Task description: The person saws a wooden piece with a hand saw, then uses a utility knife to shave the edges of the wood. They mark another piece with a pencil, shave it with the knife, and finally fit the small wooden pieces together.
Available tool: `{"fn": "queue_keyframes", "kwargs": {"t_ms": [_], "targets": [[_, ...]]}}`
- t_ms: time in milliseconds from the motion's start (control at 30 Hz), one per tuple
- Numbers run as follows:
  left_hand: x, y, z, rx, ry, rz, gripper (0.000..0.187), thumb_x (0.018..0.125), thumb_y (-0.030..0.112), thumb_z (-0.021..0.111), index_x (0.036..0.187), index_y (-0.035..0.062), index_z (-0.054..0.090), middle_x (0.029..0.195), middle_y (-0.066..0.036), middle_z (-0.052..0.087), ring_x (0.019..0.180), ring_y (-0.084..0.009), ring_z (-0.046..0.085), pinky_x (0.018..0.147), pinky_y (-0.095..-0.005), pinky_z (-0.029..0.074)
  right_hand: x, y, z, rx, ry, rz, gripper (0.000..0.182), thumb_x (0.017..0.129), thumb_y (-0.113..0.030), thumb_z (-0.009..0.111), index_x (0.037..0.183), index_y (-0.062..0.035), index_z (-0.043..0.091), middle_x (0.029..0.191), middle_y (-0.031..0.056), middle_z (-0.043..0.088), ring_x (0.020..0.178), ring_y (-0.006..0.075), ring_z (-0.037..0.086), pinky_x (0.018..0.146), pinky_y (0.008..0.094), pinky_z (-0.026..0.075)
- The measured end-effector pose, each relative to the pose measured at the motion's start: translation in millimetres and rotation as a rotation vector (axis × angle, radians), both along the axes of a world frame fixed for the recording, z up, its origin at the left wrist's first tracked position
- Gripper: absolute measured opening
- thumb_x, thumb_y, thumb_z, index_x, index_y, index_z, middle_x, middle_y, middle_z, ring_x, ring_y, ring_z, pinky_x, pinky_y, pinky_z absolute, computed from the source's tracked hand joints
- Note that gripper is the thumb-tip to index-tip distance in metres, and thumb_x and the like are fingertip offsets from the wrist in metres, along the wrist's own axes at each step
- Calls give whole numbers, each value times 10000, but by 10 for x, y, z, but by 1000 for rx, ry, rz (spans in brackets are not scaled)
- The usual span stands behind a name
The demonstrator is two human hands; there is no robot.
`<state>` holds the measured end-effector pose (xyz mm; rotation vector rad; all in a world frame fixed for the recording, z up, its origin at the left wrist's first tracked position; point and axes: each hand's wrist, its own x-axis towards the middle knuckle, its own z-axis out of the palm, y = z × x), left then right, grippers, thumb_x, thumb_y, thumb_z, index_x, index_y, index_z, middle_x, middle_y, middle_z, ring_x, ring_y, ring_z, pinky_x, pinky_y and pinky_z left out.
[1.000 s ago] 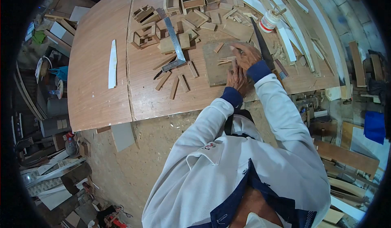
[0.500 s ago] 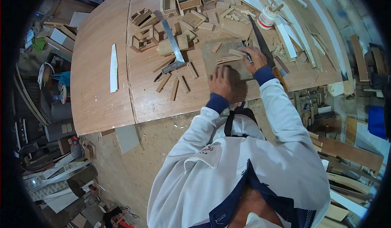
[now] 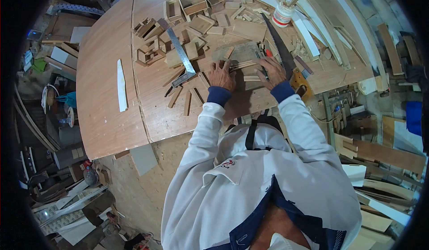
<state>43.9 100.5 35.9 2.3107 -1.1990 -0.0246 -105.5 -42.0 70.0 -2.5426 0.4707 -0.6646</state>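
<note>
My left hand (image 3: 221,76) rests at the left end of some thin wooden strips (image 3: 243,64), its fingers bent and the strip ends between index finger and thumb. My right hand (image 3: 273,70) is curled at their right end, a dark pen-like marker (image 3: 262,68) in its fingers. Another short strip (image 3: 251,78) lies nearer to me, its right end by my right hand. All of this lies on a flat grey-brown board (image 3: 243,49), with a small wood piece (image 3: 229,52) beyond the strips. A red-handled tool (image 3: 268,52) sits just past my right fingers.
A handsaw (image 3: 280,44) lies right of my right hand. On the left are a try square (image 3: 181,51) and loose wood blocks (image 3: 187,102). Small wooden boxes (image 3: 194,2), a white glue tub (image 3: 282,15) and long white strips (image 3: 306,35) are farther back on the table (image 3: 105,62).
My left hand has moved left and away from me to the strip ends. My right hand has shifted slightly left and nearer. One strip now lies apart, closer to me.
</note>
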Motion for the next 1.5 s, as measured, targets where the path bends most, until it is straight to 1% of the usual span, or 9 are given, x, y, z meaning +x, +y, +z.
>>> {"fn": "queue_keyframes", "kwargs": {"t_ms": [200, 533, 833, 933, 1000, 1333, 1400, 1433, 1500], "targets": [[59, -39, 16, -34, -28, -40, 260, 761, 239, 628, 1015, 189, 649, 1037, -47, 575, 1003, -321, 486, 818, -454, 412, 299, -184, -292, -83, 137, 68, 398, 716, -82, 643, 1106, -121, 575, 1065, 123, 607, 1012, 311, 537, 908, 420, 417], [156, -106, -201, -37, -65, -141, 233, 779, 187, 571, 1000, 134, 617, 1095, -27, 558, 1040, -286, 475, 805, -495, 367, 255, -155, -252, -65, 136, 30, 410, 717, -71, 649, 1117, -115, 569, 1093, 139, 601, 1044, 316, 537, 917, 409, 421], [129, -141, -96, -183, -221, 28, 309, 766, 130, 583, 1063, 42, 584, 1040, -146, 544, 974, -340, 501, 827, -424, 408, 252, -86, -82, 62, -56, 7, 311, 722, -65, 631, 1029, -106, 600, 1001, 112, 619, 978, 315, 553, 891, 411, 428], [-15, -216, -36, -535, -8, 187, 299, 786, 110, 607, 1047, -31, 570, 971, -165, 586, 864, -289, 571, 754, -365, 456, 277, 23, 30, 56, -190, -77, 305, 721, -54, 623, 1020, -112, 600, 996, 101, 617, 960, 318, 553, 876, 396, 433], [-86, -264, 0, -557, 657, 174, 258, 817, 93, 615, 1007, -73, 564, 869, -137, 627, 738, -207, 604, 673, -297, 482, 314, 102, 56, 150, -271, -146, 303, 711, -57, 631, 1008, -105, 597, 981, 101, 617, 945, 319, 557, 849, 387, 445], [-45, -449, 168, -627, 1167, 80, 179, 849, 66, 545, 989, -38, 583, 864, -124, 654, 761, -185, 624, 689, -269, 486, 251, 309, -42, 204, -328, -193, 313, 748, -91, 628, 1059, -90, 589, 950, 121, 623, 911, 318, 587, 797, 365, 483], [64, -477, 59, -397, 325, -14, 203, 800, 9, 511, 987, -2, 590, 899, -150, 647, 857, -258, 615, 726, -332, 487, 185, 267, -102, 427, -348, -255, 271, 821, -129, 577, 1086, -70, 577, 902, 132, 640, 816, 281, 621, 783, 343, 492], [104, -480, 36, -397, 326, -16, 203, 800, 9, 511, 987, -2, 590, 899, -150, 647, 857, -258, 615, 726, -332, 487, 136, 262, -63, 427, -348, -257, 271, 821, -129, 577, 1086, -70, 577, 902, 132, 640, 816, 281, 621, 783, 343, 492], [137, -505, -13, -102, 13, -151, 240, 777, 48, 520, 1004, 42, 598, 908, -169, 622, 911, -338, 572, 792, -402, 457, -4, 251, 41, 959, -317, -307, 225, 886, -163, 510, 1066, -45, 574, 833, 116, 655, 711, 197, 619, 721, 314, 498]]}}
